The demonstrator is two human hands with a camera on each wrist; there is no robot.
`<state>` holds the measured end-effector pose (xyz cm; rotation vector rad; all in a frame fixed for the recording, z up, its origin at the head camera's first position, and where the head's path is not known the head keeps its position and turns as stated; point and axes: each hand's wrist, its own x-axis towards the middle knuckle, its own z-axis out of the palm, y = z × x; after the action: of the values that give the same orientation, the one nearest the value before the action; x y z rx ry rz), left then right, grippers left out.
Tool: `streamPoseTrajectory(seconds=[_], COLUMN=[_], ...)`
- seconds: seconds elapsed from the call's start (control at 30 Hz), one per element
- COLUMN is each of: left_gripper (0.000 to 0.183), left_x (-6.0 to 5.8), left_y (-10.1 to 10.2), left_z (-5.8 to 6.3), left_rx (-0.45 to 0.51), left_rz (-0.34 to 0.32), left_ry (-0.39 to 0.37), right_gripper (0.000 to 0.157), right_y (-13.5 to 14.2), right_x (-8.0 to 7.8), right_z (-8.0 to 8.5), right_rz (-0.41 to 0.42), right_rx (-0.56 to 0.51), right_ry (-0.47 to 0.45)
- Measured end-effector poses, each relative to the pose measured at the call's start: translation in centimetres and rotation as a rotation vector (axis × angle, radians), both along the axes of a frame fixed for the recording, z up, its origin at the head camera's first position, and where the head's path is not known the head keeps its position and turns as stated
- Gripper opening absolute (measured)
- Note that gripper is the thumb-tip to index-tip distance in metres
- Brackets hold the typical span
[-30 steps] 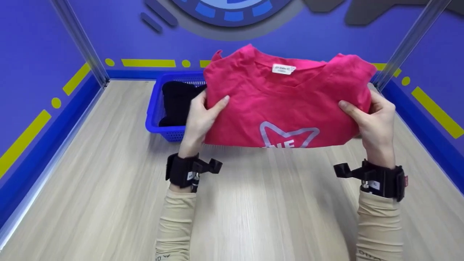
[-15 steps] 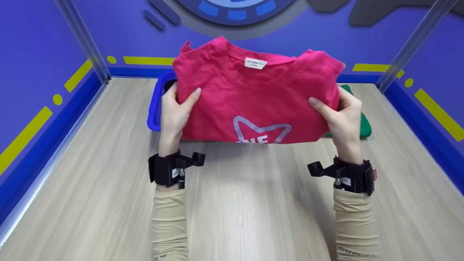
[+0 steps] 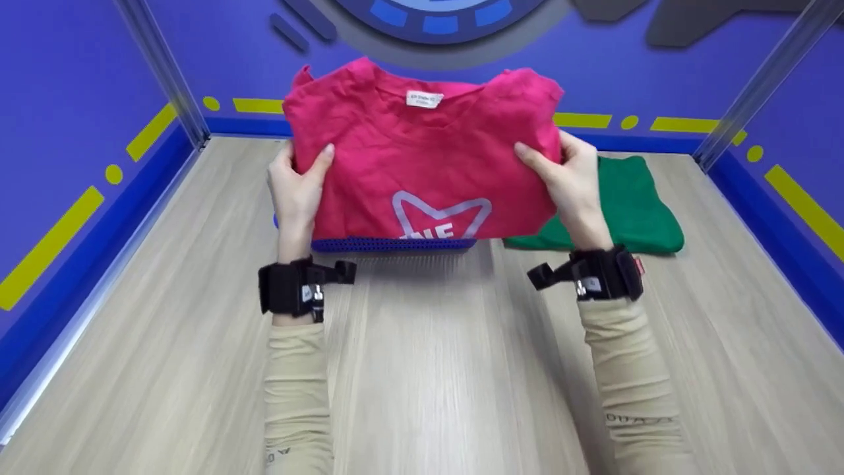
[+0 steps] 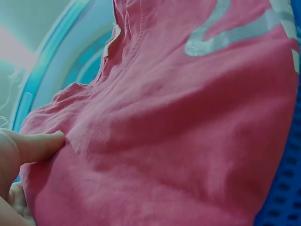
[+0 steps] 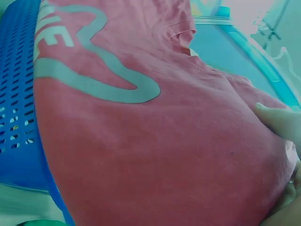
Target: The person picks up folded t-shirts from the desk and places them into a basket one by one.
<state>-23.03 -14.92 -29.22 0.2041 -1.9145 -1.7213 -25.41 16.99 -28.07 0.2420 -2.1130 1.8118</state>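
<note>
A folded pink T-shirt (image 3: 435,152) with a star outline, white letters and a white neck label is held up between both hands. My left hand (image 3: 295,191) grips its left side, thumb on the front and fingers behind. On the opposite side my right hand (image 3: 575,185) grips the shirt the same way. Below and behind the shirt stands a blue perforated basket (image 3: 395,245), mostly hidden by the cloth in the head view. Its holed wall (image 5: 19,84) shows close beside the shirt in the right wrist view. The basket's contents are covered now.
A folded green garment (image 3: 633,204) lies on the wooden table (image 3: 422,356) to the right of the basket, partly behind my right hand. Blue printed panels (image 3: 527,53) close off the back and both sides, with metal posts at the corners.
Both hands have moved left with the pink T-shirt, from right of the basket to over it. The black cloth in the basket is now covered, and the green garment has come into view.
</note>
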Motion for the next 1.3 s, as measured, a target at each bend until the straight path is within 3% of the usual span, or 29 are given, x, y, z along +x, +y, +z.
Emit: streamPoseTrajectory(seconds=[0.23,0.43,0.67,0.9,1.17,1.3], left_gripper=[0.032,0.031,0.029,0.032,0.044,0.044], left_x=[-2.9,-5.4,-7.7,-8.3,-8.5,-8.3], left_y=[-1.9,-2.9,-2.8,-2.7,-2.9,-2.7], left_z=[0.8,-0.7,-2.6,-4.2,-4.9,-5.1], left_rx=[-0.048,-0.080,-0.191,-0.267,-0.298,-0.293], left_rz=[0.026,0.103,0.190,0.195,0.155,0.147], left_ry=[-0.170,-0.238,-0.290,-0.373,-0.453,-0.448], right_gripper=[0.023,0.025,0.022,0.037,0.054,0.056], right_y=[-1.6,-2.5,-2.8,-3.6,-3.7,-3.8], right_x=[-4.0,-6.6,-8.0,-8.4,-8.5,-8.2], right_z=[0.6,-0.1,-1.6,-3.1,-4.0,-4.2], right_rz=[0.040,0.067,0.092,0.096,0.145,0.165], right_rx=[0.014,0.055,-0.024,0.040,0.189,0.261], right_ry=[-0.162,-0.316,-0.433,-0.472,-0.499,-0.478])
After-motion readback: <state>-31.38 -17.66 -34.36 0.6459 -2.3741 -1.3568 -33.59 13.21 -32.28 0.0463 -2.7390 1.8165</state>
